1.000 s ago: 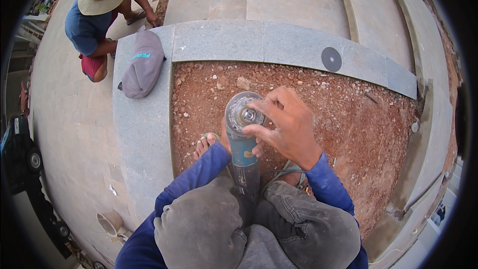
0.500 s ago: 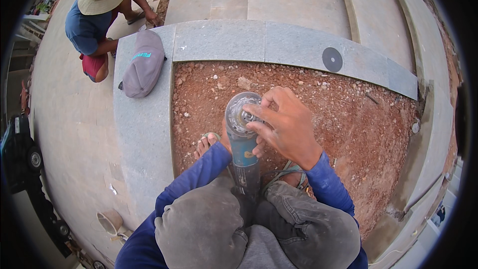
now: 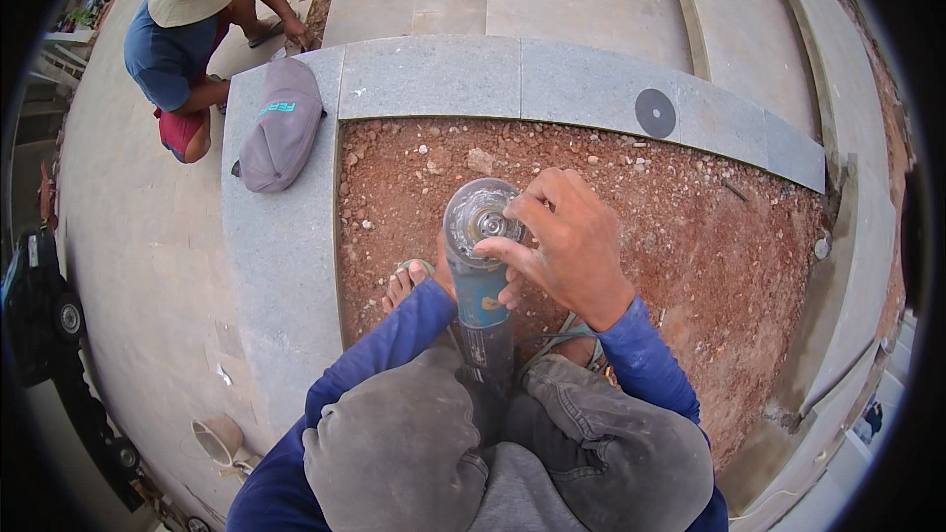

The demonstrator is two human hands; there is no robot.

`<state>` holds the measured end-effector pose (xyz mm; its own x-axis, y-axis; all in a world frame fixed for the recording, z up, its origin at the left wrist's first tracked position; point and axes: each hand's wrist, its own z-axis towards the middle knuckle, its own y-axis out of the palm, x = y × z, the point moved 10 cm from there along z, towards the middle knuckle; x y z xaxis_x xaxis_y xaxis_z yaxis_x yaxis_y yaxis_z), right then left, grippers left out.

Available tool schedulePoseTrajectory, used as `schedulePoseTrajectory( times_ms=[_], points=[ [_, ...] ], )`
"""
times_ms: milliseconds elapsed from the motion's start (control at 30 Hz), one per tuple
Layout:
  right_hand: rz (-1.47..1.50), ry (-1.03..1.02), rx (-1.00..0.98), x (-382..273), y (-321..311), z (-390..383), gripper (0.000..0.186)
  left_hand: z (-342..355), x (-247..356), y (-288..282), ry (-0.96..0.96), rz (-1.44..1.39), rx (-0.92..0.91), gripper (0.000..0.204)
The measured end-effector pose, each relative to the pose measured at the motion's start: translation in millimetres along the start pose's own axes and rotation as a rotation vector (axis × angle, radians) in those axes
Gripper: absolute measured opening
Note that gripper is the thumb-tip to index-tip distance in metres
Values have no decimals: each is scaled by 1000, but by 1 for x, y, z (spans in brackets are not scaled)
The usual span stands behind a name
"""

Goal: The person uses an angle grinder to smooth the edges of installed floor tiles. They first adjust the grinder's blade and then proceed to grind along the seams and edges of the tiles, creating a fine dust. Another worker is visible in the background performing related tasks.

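Note:
An angle grinder (image 3: 481,310) with a teal and dark body stands between my knees, its head and round metal disc (image 3: 468,222) facing up. My left hand (image 3: 443,271) grips the grinder from the left, mostly hidden behind it. My right hand (image 3: 567,246) is at the disc, thumb and bent forefinger closed on it around the central nut, with lower fingers curled beside the body. A dark cable (image 3: 532,341) runs near my right foot. Both feet rest on red, stony soil (image 3: 709,286).
Grey stone slabs (image 3: 429,74) border the soil, carrying a grey bag (image 3: 281,128) and a spare black disc (image 3: 655,113). At upper left a person in a bucket hat (image 3: 172,59) crouches. A pale bucket (image 3: 217,438) lies lower left; a dark vehicle (image 3: 49,325) stands at far left.
My right thumb and forefinger have shifted slightly on the disc around the nut. The grinder and left hand stay almost in place; the whole view has moved very slightly.

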<state>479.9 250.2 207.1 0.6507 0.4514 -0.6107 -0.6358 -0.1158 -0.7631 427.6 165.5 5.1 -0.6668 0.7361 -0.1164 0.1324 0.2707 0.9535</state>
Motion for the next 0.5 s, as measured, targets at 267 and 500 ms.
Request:
schedulePoseTrajectory(
  times_ms=[267,500],
  points=[
    [-44,-77,-14,-7,1,2,48,-2,1,8,16,38,-40,77],
    [-10,-52,-18,-10,-4,1,47,-4,8,-4,30,-76,201,79]
  ],
)
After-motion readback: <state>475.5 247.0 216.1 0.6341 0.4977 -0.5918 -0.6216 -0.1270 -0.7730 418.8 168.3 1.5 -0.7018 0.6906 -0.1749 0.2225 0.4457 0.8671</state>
